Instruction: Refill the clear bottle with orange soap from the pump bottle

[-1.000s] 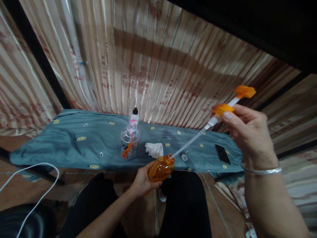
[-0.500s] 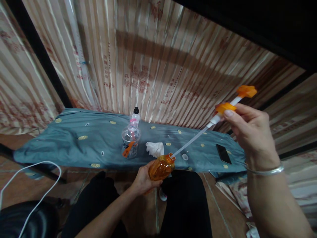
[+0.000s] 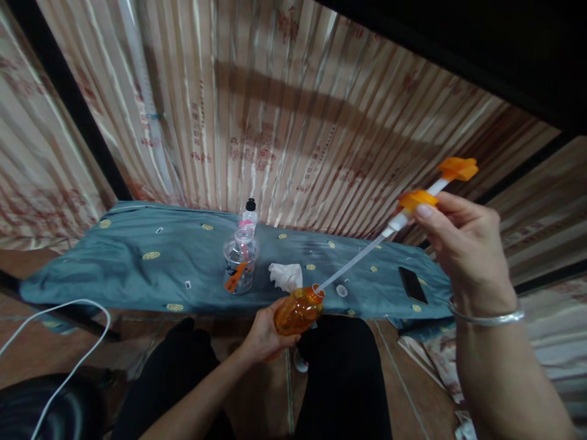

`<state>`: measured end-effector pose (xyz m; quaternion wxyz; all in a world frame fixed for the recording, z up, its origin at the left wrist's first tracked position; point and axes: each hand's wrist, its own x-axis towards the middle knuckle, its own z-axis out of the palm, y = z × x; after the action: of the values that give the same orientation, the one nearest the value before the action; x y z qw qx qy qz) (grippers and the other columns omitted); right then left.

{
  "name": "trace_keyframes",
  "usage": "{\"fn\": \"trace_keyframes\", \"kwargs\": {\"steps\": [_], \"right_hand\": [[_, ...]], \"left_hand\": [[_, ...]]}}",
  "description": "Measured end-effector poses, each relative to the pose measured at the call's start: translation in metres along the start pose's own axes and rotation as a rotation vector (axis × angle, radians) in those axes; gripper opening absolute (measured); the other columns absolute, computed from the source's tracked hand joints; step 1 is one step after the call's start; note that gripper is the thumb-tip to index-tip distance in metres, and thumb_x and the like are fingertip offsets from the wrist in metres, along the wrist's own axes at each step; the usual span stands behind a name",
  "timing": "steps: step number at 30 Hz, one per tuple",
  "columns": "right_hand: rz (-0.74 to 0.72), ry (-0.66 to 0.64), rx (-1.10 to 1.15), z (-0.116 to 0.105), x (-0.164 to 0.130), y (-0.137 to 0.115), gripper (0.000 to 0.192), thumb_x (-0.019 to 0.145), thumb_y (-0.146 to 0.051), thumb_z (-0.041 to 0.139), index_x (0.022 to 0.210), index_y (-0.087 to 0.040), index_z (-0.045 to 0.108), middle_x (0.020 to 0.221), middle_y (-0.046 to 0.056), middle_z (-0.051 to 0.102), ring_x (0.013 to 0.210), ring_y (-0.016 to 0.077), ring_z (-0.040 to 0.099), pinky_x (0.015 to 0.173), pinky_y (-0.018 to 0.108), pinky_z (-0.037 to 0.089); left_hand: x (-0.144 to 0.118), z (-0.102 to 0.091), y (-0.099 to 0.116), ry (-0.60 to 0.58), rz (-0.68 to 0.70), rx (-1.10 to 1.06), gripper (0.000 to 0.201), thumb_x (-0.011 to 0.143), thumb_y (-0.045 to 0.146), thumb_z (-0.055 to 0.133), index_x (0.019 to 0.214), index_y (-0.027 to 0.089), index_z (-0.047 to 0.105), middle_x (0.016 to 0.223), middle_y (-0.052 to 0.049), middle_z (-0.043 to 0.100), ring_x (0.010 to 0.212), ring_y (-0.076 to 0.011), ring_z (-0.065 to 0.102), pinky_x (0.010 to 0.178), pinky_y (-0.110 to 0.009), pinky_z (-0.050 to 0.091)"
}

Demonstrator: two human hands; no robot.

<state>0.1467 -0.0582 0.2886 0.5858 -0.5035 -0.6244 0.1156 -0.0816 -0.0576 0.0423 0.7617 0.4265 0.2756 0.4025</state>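
My left hand (image 3: 266,335) is wrapped round an amber see-through bottle (image 3: 297,313), which tilts to the right with its open neck upward. In my right hand (image 3: 468,244) is a pump dispenser top (image 3: 418,200), pinched at its orange collar. An orange pump head sits at its upper end, and a long clear tube (image 3: 353,261) slants down from it. The tube's lower end is at the bottle's mouth; whether the tip is just inside cannot be made out. A crumpled white tissue (image 3: 285,276) lies just behind the bottle.
On the teal cloth-covered bench (image 3: 137,281) stand a clear plastic cup (image 3: 241,263) with an orange strip and a clear black-capped bottle (image 3: 249,212). A small white round piece (image 3: 342,290) and a phone (image 3: 413,285) lie to the right. A white cable (image 3: 98,330) loops at left.
Both hands, the bottle and the pump top hold almost the same position. The view has shifted very slightly.
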Motion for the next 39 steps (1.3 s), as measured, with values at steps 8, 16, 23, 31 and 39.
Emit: {"fn": "trace_keyframes", "kwargs": {"steps": [8,16,23,31,39], "right_hand": [[0.004,0.01,0.032,-0.0014,0.0021,0.0016,0.019,0.069,-0.039,0.079,0.081,-0.024,0.076,0.074,-0.003,0.071,0.066,0.0103,0.06,0.061,0.02,0.048],[0.014,0.031,0.079,-0.0024,0.0005,0.0,0.018,0.069,-0.037,0.079,0.082,-0.026,0.076,0.076,-0.003,0.072,0.068,0.0102,0.061,0.064,0.021,0.049],[0.001,0.023,0.035,-0.0014,0.0049,0.0007,0.02,0.068,-0.04,0.079,0.08,-0.024,0.076,0.074,-0.003,0.071,0.067,0.011,0.06,0.063,0.022,0.049],[-0.045,0.009,0.014,0.0021,0.0053,-0.0004,0.019,0.07,-0.04,0.077,0.078,-0.023,0.074,0.073,-0.002,0.068,0.066,0.0127,0.06,0.061,0.025,0.048],[-0.029,0.023,-0.027,0.0037,0.0047,0.0009,0.015,0.069,-0.038,0.079,0.079,-0.027,0.076,0.072,-0.003,0.069,0.064,0.0112,0.058,0.059,0.024,0.047]], "left_hand": [[0.0003,0.0014,0.0008,0.015,0.007,-0.008,0.071,0.046,-0.005,0.077,0.111,0.016,0.06,0.105,-0.007,0.075,0.1,-0.0291,0.07,0.095,-0.044,0.052],[-0.0005,0.0027,0.0033,0.0,0.001,-0.028,0.07,0.047,-0.005,0.076,0.112,0.016,0.061,0.106,-0.008,0.075,0.101,-0.0302,0.069,0.096,-0.045,0.051],[0.0001,0.0013,0.0009,0.014,0.008,-0.011,0.072,0.046,-0.005,0.077,0.113,0.017,0.061,0.108,-0.008,0.074,0.101,-0.0299,0.069,0.096,-0.045,0.051],[-0.0007,-0.0022,0.0019,0.05,0.022,0.056,0.072,0.046,-0.002,0.079,0.114,0.016,0.061,0.111,-0.01,0.073,0.104,-0.0311,0.068,0.099,-0.047,0.049],[0.0014,-0.002,0.0019,0.012,0.044,0.073,0.068,0.049,-0.001,0.077,0.112,0.016,0.061,0.106,-0.008,0.074,0.097,-0.0281,0.07,0.091,-0.042,0.055]]}}
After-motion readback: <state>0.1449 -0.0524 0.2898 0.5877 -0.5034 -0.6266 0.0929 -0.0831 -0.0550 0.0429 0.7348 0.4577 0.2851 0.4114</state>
